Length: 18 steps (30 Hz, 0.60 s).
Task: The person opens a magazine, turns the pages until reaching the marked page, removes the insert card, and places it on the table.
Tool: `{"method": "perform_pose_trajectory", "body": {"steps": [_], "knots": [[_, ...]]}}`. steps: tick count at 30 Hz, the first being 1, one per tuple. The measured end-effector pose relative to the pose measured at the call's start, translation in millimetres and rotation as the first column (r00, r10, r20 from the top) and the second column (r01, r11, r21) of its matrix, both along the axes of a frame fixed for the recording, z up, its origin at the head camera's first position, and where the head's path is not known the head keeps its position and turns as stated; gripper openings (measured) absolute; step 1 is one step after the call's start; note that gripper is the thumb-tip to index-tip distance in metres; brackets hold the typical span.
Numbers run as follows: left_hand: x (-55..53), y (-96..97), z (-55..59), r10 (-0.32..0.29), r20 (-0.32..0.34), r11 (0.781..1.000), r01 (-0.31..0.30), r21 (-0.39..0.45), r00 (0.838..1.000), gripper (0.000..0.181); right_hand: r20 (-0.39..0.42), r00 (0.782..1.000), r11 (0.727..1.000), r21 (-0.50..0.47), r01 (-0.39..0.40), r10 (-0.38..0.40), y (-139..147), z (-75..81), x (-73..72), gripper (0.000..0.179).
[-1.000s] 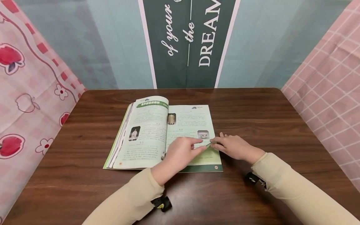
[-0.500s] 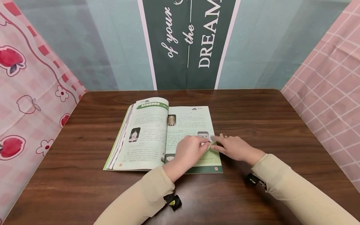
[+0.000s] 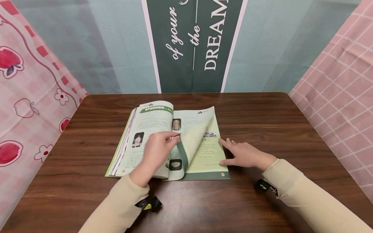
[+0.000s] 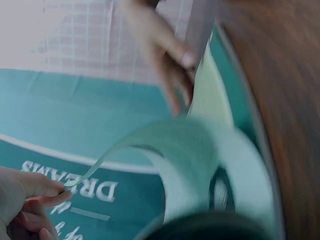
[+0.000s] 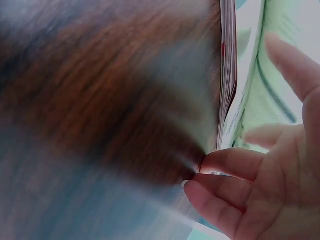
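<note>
An open book (image 3: 151, 155) with printed text and small photos lies on the table. My left hand (image 3: 157, 147) pinches the corner of a right-hand page (image 3: 193, 139) between thumb and fingers. That page is lifted and curled over toward the left, baring a yellow-green page (image 3: 208, 158) beneath. In the left wrist view the page (image 4: 185, 155) arches up from the book, blurred, to the pinching left hand (image 4: 30, 200). My right hand (image 3: 244, 153) rests at the book's right edge with fingers spread, thumb and fingertips touching the margin. The right wrist view shows the right hand (image 5: 270, 185) against the page edges.
The brown wooden table (image 3: 262, 119) surrounds the book. Behind it hangs a blue-green cloth (image 3: 262, 48) with white lettering. Pink patterned cloths hang at the left (image 3: 35, 97) and right (image 3: 335, 81). Dark straps with small devices sit on both sleeves.
My left hand has moved from the right page's edge leftward, carrying the page corner and curling the page over. My right hand stays at the edge, its fingers now spread apart.
</note>
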<state>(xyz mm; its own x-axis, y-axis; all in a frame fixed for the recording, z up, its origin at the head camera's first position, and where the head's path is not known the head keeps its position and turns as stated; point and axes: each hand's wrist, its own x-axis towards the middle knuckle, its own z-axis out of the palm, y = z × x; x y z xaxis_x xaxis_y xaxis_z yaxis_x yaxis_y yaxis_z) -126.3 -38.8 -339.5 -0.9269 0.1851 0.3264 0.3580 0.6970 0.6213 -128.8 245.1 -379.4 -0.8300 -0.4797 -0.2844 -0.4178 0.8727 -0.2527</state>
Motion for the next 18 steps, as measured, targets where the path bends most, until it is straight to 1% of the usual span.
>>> {"method": "perform_pose_trajectory", "body": {"steps": [2, 5, 9, 12, 18], "knots": [[1.3, -14.2, 2.6, 0.026, -0.031, 0.999, -0.027, -0.034, 0.999, 0.013, 0.001, 1.0, 1.0, 0.008, -0.015, 0.015, 0.2, -0.2, 1.5, 0.088], [5.7, -33.8, 6.1, 0.066, -0.054, 0.994, -0.07, -0.083, 0.996, 0.014, -0.002, 1.0, 0.999, 0.025, -0.031, 0.031, 0.7, 0.2, 2.8, 0.089], [14.2, -55.9, 7.3, 0.118, -0.036, 0.986, -0.122, -0.115, 0.992, 0.016, -0.022, 0.998, 0.998, 0.042, -0.05, 0.051, 0.0, 1.1, 4.0, 0.091], [20.7, -68.4, 5.9, 0.148, -0.022, 0.98, -0.15, -0.134, 0.989, 0.017, -0.032, 0.997, 0.996, 0.051, -0.067, 0.068, -0.7, 1.0, 5.0, 0.092], [31.6, -88.7, 3.3, 0.174, -0.037, 0.968, -0.178, -0.178, 0.984, 0.016, -0.018, 0.997, 0.995, 0.075, -0.073, 0.075, -2.3, -2.0, 5.5, 0.095]]}}
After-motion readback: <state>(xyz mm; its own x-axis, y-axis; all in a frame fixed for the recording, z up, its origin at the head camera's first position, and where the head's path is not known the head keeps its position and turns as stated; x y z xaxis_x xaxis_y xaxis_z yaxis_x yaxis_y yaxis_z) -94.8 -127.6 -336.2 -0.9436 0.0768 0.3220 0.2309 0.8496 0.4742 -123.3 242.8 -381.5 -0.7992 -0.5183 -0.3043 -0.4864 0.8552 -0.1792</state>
